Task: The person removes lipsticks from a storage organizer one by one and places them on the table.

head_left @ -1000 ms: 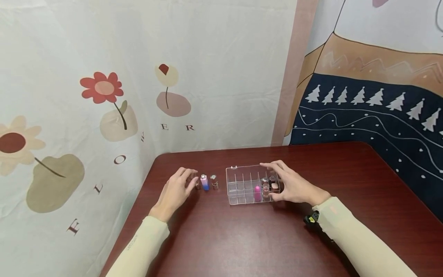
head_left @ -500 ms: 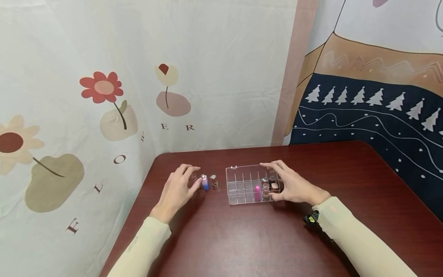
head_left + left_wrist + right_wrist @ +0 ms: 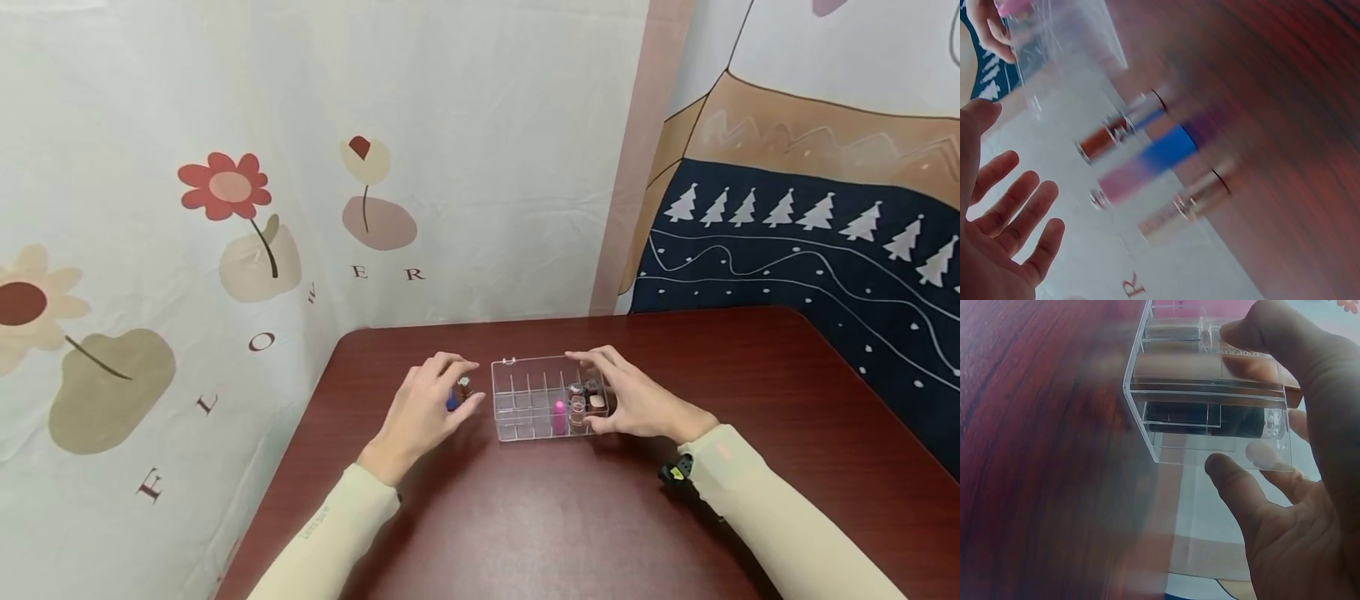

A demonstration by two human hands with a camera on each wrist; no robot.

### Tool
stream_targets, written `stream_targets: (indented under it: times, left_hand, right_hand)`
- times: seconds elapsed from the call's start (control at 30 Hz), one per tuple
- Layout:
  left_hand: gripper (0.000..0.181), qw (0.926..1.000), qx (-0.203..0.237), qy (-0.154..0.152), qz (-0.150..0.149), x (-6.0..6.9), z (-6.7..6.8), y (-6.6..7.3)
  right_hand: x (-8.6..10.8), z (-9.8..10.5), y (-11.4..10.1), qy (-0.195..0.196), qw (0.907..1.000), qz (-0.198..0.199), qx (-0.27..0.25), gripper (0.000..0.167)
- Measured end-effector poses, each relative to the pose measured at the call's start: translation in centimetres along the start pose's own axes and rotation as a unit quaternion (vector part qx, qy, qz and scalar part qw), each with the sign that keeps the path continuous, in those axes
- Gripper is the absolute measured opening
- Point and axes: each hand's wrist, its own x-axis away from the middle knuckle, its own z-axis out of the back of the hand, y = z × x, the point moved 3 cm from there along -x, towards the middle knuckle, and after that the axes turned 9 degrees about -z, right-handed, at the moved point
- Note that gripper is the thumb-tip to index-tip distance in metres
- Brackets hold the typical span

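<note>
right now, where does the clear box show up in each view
Head: box right of centre, below the middle.
Left wrist: box at top left, blurred.
Right wrist: box at top middle, cut off by the upper edge.
Shared landmark: the right hand, at the box in all three.

A reddish table (image 3: 570, 508) before flower-printed cloth (image 3: 480, 183) and tree-printed cloth (image 3: 817, 250) marks an indoor corner, kind unclear.

Blue-pink tube (image 3: 452, 402) partly behind left fingers (image 3: 460, 368)
</note>
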Motion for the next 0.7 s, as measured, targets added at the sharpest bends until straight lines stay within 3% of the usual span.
stream_targets:
  times: [0.13,0.37,0.7]
  left_hand:
    - [0.044,0.9997,0.004,0.002,-0.025,-1.1,-0.7,1.5]
    - [0.042,0.9978,0.01,-0.017,-0.062,-2.9,-2.4,4.2]
    - [0.041,0.9942,0.021,-0.062,-0.086,-4.8,-4.9,6.7]
  right_hand:
    - [0.0,-0.1,0.1,0.005,1.0,0.008,0.002,0.114]
    - [0.0,0.0,-0.2,0.011,0.9999,0.006,0.012,0.139]
    - [-0.1,0.5,-0.7,-0.011,0.9994,0.026,0.017,0.112]
